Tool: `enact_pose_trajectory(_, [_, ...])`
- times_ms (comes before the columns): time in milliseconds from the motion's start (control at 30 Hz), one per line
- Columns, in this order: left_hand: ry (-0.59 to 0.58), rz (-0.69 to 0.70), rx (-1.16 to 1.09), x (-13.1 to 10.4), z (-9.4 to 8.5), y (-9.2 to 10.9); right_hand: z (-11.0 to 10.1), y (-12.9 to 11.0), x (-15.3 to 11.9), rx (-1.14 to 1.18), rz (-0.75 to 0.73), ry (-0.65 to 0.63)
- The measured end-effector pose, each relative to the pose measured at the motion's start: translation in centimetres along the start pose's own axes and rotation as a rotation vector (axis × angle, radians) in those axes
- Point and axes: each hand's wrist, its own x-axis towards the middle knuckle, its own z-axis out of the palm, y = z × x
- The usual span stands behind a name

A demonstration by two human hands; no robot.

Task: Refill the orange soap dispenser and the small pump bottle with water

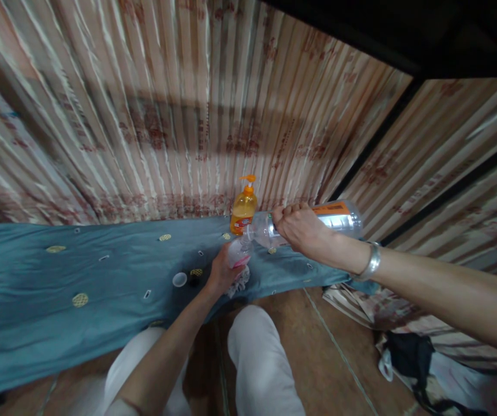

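My right hand [302, 228] is wrapped round a large clear plastic bottle [347, 218] with an orange and silver label. The bottle lies almost level, its neck pointing left. Below its mouth, my left hand [222, 270] grips a smaller clear bottle [236, 252] with a pink patch low on it. The two mouths meet or nearly meet; I cannot tell whether they touch. A crumpled whitish cloth or scrubber [240, 281] shows just under my left hand. Behind the hands stands an orange pump bottle [243, 211], partly filled with yellow liquid.
A teal patterned cloth [114, 260] covers the long low surface. On it lie a round white cap or lid [179, 279] and a small dark object [194, 281]. A pleated curtain [165, 115] hangs behind. Dark bars [378, 136] cross the right side. A black bag [408, 352] lies at lower right.
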Motion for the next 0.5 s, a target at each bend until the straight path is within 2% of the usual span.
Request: enact_pose_trajectory(500, [-0.002,-0.053,0.005,-0.06,0.02,0.64,0.50,0.03,0.15,-0.010,0.006,0.015])
